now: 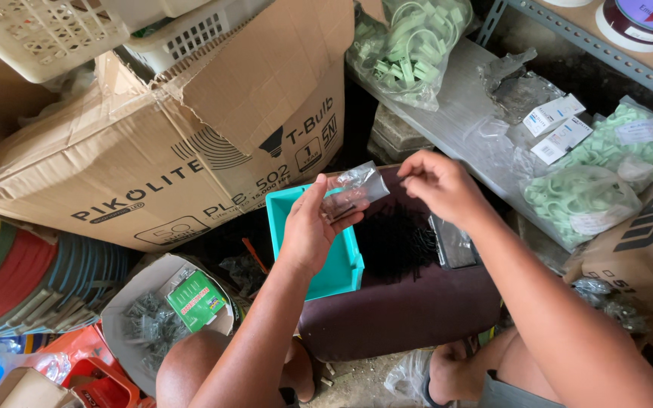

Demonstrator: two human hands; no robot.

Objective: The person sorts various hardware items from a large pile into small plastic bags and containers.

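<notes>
Bag [354, 189], small and clear, held up just above the stool [402, 310], over its left edge. Gripped at the lower end by the left hand [311, 230], thumb and fingers clamped on the plastic, mouth turned toward the right hand [440, 185]. Looks crumpled and mostly see-through; contents, if any, too faint to make out.

Right hand raised above the stool's back edge, just beside the bag's mouth but not touching it. Fingertips pinched tight together; whether on a small piece or on nothing, cannot tell.

Pile [394, 242] of thin black pieces spread across the stool's top, under both hands. Looks large and loose, so by the look of it most of the bagging is yet to do. Flat stack of clear bags [453, 242] at the right of the pile, on the same stool top, seemingly unfilled. Teal bin [341, 279] pressed against the stool's left side; what can be seen of its inside, past the left hand, shows no filled bags.

Judging from that: one bag in hand, open and not sealed, filling barely begun or midway; pile and spare bags both waiting.

Behind the stool, sacks of green clips [410, 45] on a shelf; left of the stool, a big cardboard box [190, 151].
</notes>
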